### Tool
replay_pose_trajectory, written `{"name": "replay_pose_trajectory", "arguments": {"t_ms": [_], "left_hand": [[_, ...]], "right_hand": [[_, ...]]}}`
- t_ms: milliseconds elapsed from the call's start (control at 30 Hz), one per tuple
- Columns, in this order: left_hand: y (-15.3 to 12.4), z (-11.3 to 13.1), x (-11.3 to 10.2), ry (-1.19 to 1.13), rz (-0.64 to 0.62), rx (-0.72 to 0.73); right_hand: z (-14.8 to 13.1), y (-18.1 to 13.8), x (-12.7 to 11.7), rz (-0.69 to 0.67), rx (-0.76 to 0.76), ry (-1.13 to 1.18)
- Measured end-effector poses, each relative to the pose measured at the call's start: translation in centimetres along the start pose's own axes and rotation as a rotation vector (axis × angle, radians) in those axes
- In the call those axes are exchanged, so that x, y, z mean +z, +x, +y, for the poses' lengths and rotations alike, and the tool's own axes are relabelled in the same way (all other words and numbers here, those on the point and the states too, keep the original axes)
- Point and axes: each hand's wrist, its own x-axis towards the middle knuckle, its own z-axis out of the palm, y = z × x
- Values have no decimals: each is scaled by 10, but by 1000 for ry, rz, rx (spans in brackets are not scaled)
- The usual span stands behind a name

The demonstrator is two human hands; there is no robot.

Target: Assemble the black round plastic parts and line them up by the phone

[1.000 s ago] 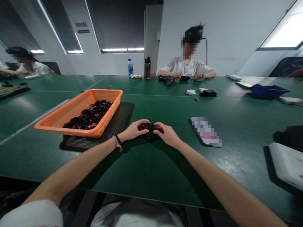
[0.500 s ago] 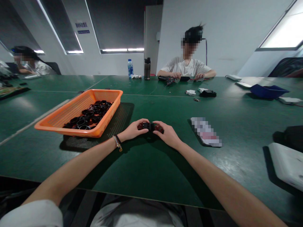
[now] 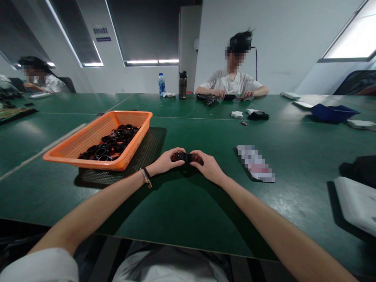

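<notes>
A small black part [image 3: 185, 157] is held between my two hands, a little above the green table [image 3: 176, 211]. My left hand [image 3: 167, 161] is closed on its left end, thumb below and fingers curled above. On the right end, my right hand [image 3: 208, 166] pinches it in the same way. The fingers cover both ends, so the part's full shape is hidden. To the left of my hands stands an orange mesh basket [image 3: 138, 150] with several black ring-shaped pieces [image 3: 110, 141] lying in a loose heap.
Right of my hands lies a phone [image 3: 255, 163], and a white case [image 3: 355, 203] is at the right edge. Across the table a person [image 3: 232, 80] handles dark items. A bottle [image 3: 161, 85], a dark flask [image 3: 182, 85] and a blue tray [image 3: 333, 112] stand farther back.
My hands and the black part have barely moved. The person at the far left has shifted slightly to the right.
</notes>
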Motion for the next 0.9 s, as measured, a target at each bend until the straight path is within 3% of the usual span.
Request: {"name": "replay_pose_trajectory", "arguments": {"t_ms": [900], "left_hand": [[-1, -1, 0, 22, -6, 15]], "right_hand": [[0, 1, -1, -3, 22, -29]]}}
